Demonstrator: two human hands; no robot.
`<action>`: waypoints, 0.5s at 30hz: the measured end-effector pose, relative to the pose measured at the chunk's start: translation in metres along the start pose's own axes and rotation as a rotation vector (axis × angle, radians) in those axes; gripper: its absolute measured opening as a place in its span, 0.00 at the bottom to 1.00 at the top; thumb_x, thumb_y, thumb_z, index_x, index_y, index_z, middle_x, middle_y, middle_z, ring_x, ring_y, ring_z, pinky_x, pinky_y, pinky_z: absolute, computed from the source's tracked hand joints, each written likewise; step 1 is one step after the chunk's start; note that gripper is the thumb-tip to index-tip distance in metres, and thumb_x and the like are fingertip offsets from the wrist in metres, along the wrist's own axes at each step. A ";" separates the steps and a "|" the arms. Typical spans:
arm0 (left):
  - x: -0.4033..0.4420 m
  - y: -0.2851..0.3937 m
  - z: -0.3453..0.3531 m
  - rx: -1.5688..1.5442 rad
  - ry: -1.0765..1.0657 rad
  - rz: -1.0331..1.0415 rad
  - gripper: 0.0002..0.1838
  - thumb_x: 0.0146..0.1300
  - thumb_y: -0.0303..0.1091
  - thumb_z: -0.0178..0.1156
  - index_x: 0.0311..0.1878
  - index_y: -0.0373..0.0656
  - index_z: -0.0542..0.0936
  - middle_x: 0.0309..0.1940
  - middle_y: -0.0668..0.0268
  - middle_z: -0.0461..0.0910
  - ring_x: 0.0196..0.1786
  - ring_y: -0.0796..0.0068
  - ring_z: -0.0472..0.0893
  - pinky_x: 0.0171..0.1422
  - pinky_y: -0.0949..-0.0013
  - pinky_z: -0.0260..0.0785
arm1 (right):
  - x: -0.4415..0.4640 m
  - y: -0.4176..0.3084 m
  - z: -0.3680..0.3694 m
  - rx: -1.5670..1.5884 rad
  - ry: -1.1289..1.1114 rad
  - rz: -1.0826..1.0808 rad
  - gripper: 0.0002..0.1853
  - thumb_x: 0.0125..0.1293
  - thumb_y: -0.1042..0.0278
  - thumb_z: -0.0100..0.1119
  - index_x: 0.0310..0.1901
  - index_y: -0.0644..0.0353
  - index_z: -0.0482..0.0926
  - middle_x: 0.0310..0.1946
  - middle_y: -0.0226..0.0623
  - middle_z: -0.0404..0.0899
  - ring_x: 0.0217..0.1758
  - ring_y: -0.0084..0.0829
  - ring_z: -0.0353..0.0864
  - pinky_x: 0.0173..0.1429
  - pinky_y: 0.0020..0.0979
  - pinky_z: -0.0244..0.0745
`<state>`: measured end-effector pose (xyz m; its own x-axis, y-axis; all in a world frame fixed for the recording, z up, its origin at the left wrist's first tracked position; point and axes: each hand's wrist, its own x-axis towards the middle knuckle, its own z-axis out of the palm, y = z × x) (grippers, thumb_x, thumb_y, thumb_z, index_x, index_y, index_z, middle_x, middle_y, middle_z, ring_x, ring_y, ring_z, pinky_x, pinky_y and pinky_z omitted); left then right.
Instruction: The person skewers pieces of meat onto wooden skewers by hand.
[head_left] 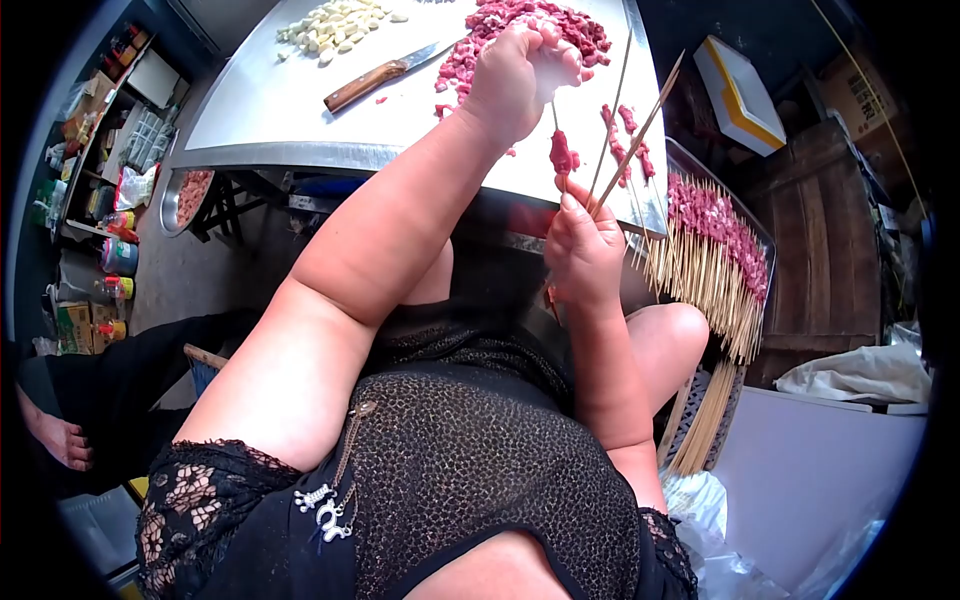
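Observation:
My right hand [588, 250] is closed around several thin wooden skewers [640, 130] that fan upward. One of them carries red meat chunks [563, 153] just above my fingers. At the upper end of that skewer, my left hand [525, 75] is closed, its fingers curled together; whatever they pinch is hidden. Behind it spreads a pile of cut raw meat [590, 35] on the white table [270, 110]. Loaded meat skewers [614, 145] lie at the table's right edge. To the left of the pile rests a knife [375, 80] with a wooden handle.
Pale chunks [335, 28] are heaped at the table's far left. On the right, a tray [768, 255] holds many loaded skewers, with bare sticks [708, 420] below it. A foam box [740, 95] stands behind. Shelves [110, 150] and another person's hand [62, 435] are at left.

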<state>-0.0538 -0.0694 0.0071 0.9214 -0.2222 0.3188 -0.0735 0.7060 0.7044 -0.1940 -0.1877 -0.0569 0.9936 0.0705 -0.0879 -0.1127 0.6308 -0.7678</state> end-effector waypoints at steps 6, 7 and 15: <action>-0.001 0.005 0.003 0.038 0.058 -0.050 0.10 0.60 0.34 0.37 0.32 0.43 0.69 0.26 0.61 0.75 0.33 0.66 0.77 0.49 0.58 0.70 | 0.005 0.008 0.003 -0.034 0.036 -0.090 0.13 0.68 0.72 0.51 0.51 0.65 0.74 0.18 0.20 0.62 0.14 0.11 0.55 0.16 0.14 0.50; -0.002 0.007 0.005 0.138 0.092 -0.070 0.10 0.60 0.33 0.36 0.31 0.44 0.69 0.26 0.61 0.75 0.33 0.66 0.77 0.51 0.57 0.70 | 0.005 0.009 0.002 -0.094 0.067 -0.138 0.13 0.68 0.72 0.51 0.51 0.65 0.74 0.18 0.20 0.63 0.14 0.11 0.55 0.16 0.14 0.51; -0.012 -0.011 0.013 0.205 -0.102 -0.107 0.13 0.66 0.34 0.35 0.36 0.40 0.69 0.36 0.55 0.78 0.44 0.64 0.79 0.35 0.66 0.73 | 0.018 -0.011 0.013 -0.306 0.125 -0.368 0.11 0.68 0.73 0.52 0.50 0.67 0.76 0.20 0.19 0.68 0.17 0.09 0.58 0.21 0.14 0.54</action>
<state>-0.0692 -0.0830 0.0032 0.8857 -0.3623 0.2904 -0.0629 0.5261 0.8481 -0.1753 -0.1830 -0.0418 0.9620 -0.2189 0.1632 0.2318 0.3393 -0.9117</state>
